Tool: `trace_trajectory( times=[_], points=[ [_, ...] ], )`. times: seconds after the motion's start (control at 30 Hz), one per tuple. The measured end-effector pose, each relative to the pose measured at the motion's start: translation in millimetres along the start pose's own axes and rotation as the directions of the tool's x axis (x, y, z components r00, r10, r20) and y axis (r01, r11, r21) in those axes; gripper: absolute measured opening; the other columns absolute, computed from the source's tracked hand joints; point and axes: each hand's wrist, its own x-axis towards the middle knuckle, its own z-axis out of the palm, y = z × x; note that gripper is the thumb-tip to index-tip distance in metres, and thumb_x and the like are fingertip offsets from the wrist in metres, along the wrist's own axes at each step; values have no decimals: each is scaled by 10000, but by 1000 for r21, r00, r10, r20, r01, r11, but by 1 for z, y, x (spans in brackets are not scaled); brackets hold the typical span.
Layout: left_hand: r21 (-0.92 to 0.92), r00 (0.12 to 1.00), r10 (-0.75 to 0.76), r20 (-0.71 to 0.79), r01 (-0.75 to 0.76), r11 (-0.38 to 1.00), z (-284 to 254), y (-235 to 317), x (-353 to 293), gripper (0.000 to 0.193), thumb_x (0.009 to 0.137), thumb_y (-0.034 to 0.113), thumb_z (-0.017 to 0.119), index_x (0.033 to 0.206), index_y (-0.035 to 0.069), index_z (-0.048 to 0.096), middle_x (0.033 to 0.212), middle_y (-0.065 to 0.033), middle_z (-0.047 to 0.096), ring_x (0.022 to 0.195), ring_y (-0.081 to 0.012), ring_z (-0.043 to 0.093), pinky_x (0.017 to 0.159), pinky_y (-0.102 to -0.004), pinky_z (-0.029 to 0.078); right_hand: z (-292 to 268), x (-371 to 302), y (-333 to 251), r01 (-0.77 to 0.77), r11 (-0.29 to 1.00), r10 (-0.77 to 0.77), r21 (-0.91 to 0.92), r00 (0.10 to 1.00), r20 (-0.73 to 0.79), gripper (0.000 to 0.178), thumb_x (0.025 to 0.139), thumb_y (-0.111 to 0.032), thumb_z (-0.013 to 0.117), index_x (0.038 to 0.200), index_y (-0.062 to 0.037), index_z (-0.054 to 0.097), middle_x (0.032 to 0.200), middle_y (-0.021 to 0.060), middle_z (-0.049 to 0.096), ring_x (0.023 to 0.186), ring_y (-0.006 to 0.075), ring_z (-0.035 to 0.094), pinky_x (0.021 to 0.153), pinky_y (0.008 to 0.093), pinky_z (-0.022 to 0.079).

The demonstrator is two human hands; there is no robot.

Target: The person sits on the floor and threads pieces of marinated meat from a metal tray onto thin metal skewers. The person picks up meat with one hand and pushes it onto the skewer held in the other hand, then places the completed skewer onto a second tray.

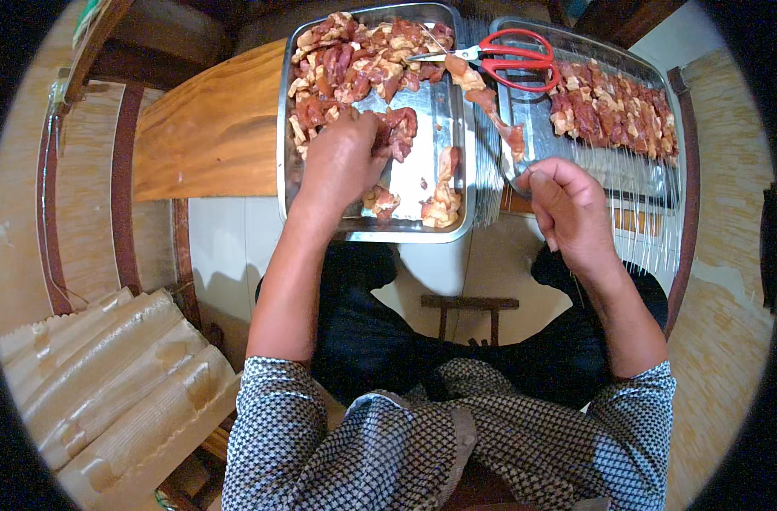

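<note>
My left hand reaches into the large metal tray. Its fingers are closed on a dark red piece of raw meat. Between the thumb and fingers of my right hand is a thin skewer, with several meat chunks threaded along its far part. That meat hangs over the gap between the two trays, pointing away from me. Something small and shiny shows at my right fingertips; I cannot make out what it is. A heap of cut raw meat fills the far part of the large tray.
Red-handled scissors lie across the two trays' inner rims. In the right tray rest finished meat skewers in a row, their thin ends sticking out toward me. Bare skewers stand between the trays. A wooden table supports everything; folded cardboard lies lower left.
</note>
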Motion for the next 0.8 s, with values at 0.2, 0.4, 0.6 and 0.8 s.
trace_trajectory(
  times=[0.2, 0.4, 0.6, 0.8],
  points=[
    [-113, 987, -108, 115, 121, 986, 5, -13, 4, 141, 670, 54, 620, 791, -12, 589, 749, -224, 609, 731, -352, 616, 648, -415, 495, -2, 0, 3, 15, 1000, -15, -13, 999, 30, 161, 907, -203, 544, 853, -68, 613, 588, -53, 485, 473, 26, 421, 418, 186, 317],
    [-770, 924, -356, 137, 326, 548, 1, -27, -1, 95, 782, -4, 567, 717, 4, 498, 701, -68, 611, 745, -161, 647, 606, -274, 482, -3, -1, 5, 20, 999, -20, 28, 1000, -1, 152, 900, -196, 556, 851, -66, 616, 621, -44, 508, 501, 26, 437, 435, 188, 327],
    [-82, 977, -208, 45, 212, 974, 1, -17, -2, 145, 706, 123, 629, 804, 22, 597, 783, -173, 636, 707, -323, 629, 638, -418, 498, -1, -1, 9, 23, 999, -23, 29, 1000, 1, 130, 894, -177, 569, 848, -66, 617, 625, -57, 500, 514, 21, 424, 446, 183, 326],
    [175, 981, -194, 29, 186, 967, 4, -3, 4, 159, 704, 150, 638, 802, 28, 609, 747, -171, 636, 718, -326, 634, 637, -421, 498, 2, -2, 11, 27, 996, -30, 80, 999, 35, 108, 887, -169, 583, 862, -72, 623, 639, -63, 504, 523, 14, 419, 447, 185, 318]
  ],
)
